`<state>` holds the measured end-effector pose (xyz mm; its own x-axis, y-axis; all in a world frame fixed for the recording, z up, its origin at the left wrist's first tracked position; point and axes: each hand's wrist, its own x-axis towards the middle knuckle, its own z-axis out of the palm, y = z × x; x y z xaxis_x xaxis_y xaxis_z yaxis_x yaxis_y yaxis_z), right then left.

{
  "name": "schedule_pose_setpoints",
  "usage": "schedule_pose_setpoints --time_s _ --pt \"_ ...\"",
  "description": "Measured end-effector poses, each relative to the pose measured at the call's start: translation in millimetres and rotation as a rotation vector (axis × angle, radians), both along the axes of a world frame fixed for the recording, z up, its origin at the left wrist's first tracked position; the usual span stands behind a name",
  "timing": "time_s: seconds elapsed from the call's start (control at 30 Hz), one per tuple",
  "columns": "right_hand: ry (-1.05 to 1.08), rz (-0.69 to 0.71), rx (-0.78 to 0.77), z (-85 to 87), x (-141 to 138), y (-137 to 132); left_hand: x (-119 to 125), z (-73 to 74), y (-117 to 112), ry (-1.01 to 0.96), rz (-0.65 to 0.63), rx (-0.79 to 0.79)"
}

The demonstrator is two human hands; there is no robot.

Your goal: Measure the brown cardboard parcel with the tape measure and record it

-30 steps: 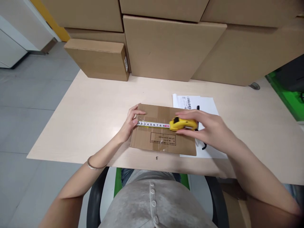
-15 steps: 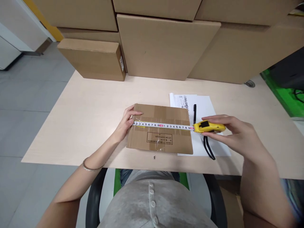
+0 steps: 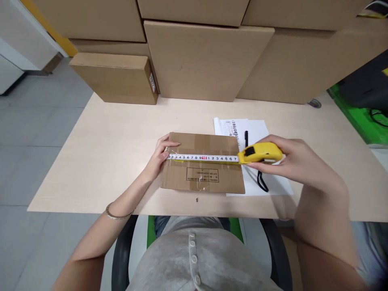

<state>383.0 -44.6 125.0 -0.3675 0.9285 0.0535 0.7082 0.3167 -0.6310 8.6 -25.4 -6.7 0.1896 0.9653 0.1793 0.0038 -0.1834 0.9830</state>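
A flat brown cardboard box (image 3: 203,178) lies on the pale wooden table (image 3: 100,149) in front of me. My left hand (image 3: 159,155) pinches the end of the white tape blade (image 3: 203,158) against the box's left edge. My right hand (image 3: 291,161) grips the yellow tape measure case (image 3: 260,152) at the box's right edge. The blade stretches across the top of the box from left to right, showing numbers up to about 17.
A white sheet of paper (image 3: 257,133) with a black pen (image 3: 246,138) lies just right of the box; a black strap (image 3: 261,182) hangs from the tape case. Large cardboard boxes (image 3: 206,60) stand stacked along the table's back edge, a smaller one (image 3: 115,76) at back left.
My right hand pulled the yellow case rightward across the box, lengthening the blade, then drew back a little to the box's right edge. My left hand stayed at the left edge.
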Motion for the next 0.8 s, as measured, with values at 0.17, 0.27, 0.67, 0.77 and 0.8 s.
schedule_pose_setpoints --time_s 0.17,0.27,0.67,0.77,0.8 --pt "-0.179 0.236 0.069 5.1 -85.4 22.9 -1.0 -0.7 -0.6 0.046 0.015 0.036" --pt "-0.250 0.423 0.247 -5.3 -133.0 28.4 -0.1 0.1 -4.0 0.066 0.008 0.065" --pt "0.425 -0.115 0.031 -0.1 -80.1 8.0 3.2 1.8 -4.8 -0.243 0.186 -0.289" --pt "0.559 -0.462 -0.093 -7.6 -42.9 6.9 7.9 12.7 -4.7 -0.281 0.190 -0.457" --pt "0.570 -0.532 -0.149 -11.3 -34.1 6.2 10.2 17.0 -5.5 -0.291 0.156 -0.485"
